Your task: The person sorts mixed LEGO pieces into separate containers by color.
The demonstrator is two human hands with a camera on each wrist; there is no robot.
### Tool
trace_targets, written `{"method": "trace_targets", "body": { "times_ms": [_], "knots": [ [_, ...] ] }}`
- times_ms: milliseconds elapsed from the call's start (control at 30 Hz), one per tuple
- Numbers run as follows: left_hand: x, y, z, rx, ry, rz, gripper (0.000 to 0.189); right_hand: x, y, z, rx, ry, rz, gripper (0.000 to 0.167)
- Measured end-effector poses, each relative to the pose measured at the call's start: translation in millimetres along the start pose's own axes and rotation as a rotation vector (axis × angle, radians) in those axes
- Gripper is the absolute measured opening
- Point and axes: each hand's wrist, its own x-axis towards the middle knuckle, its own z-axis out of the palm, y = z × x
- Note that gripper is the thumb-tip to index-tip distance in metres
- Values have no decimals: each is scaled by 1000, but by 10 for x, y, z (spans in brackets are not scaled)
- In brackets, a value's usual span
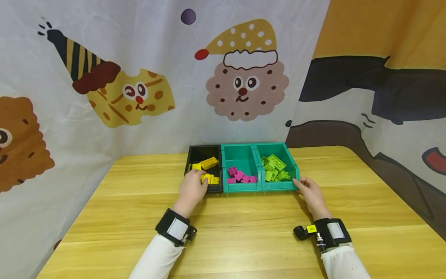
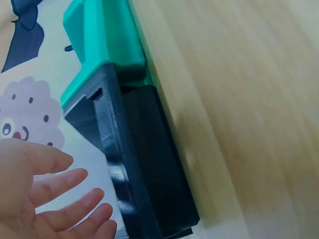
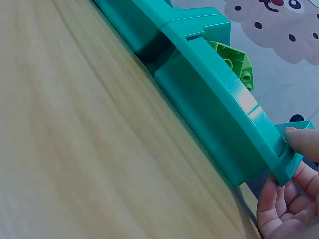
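Note:
Three bins stand side by side in the head view: a black bin (image 1: 215, 188) with yellow toy blocks (image 1: 209, 163), a teal bin (image 1: 242, 187) with magenta blocks (image 1: 239, 175), and another teal bin (image 1: 278, 186) with lime green blocks (image 1: 276, 162). My left hand (image 1: 193, 187) is over the black bin's near left corner. In the left wrist view its loosely spread fingers (image 2: 62, 186) hold nothing beside the bin's rim. With thumb on top and fingers beneath, my right hand (image 1: 310, 192) pinches the right teal bin's near right corner.
The bins stand near the back of a wooden table (image 1: 244, 236). Behind it hangs a cloth (image 1: 167, 46) printed with cartoon food. Each wrist wears a black strap, and a small black device (image 1: 301, 232) sticks out from the right one.

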Motion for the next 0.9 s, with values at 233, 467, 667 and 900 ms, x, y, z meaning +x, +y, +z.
{"method": "trace_targets", "body": {
  "times_ms": [233, 467, 667, 900],
  "knots": [
    [-113, -21, -117, -27, 25, 13, 23, 3, 5, -7, -8, 4, 6, 42],
    [-194, -53, -210, -52, 31, 35, 22, 5, -1, -11, 12, 9, 1, 40],
    [-262, -113, -252, -36, 36, 36, 22, 20, -9, 7, 9, 5, 7, 40],
    [-330, -173, -284, -27, 37, 20, 20, 14, -4, 3, 5, 2, 5, 42]
  ]
}}
